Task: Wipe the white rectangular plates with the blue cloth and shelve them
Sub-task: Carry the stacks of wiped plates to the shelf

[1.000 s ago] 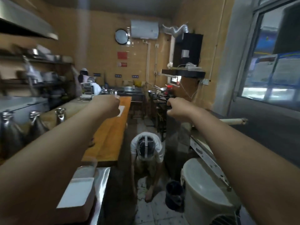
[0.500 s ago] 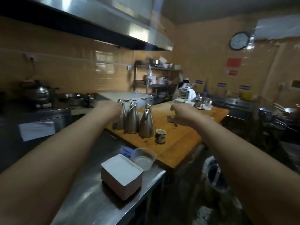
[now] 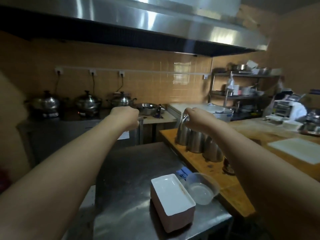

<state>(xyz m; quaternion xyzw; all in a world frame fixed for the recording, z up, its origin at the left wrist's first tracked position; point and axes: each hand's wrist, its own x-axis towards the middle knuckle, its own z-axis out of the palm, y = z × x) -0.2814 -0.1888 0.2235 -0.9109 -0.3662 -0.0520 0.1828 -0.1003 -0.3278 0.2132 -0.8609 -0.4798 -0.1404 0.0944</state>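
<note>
A stack of white rectangular plates point(image 3: 172, 196) with pinkish sides stands on the steel table point(image 3: 131, 170), low in the view. The blue cloth point(image 3: 181, 172) lies crumpled just behind the stack, partly hidden by a clear plastic bowl point(image 3: 200, 189). Both my arms are stretched out forward, well above the table. My left hand point(image 3: 127, 117) is curled into a fist and holds nothing. My right hand point(image 3: 195, 116) hangs with fingers bent down in front of the top of a steel jug; no grip shows.
Three steel jugs point(image 3: 197, 139) stand on a wooden counter point(image 3: 230, 181) at right, with a white board point(image 3: 297, 149). Pots point(image 3: 88, 103) line the back counter under a steel hood point(image 3: 155, 23). A metal shelf rack point(image 3: 242, 84) stands far right.
My head has swung left, from the aisle with a crouching person to the steel table and back counter. Both arms stay stretched out; the plate stack now sits lower centre.
</note>
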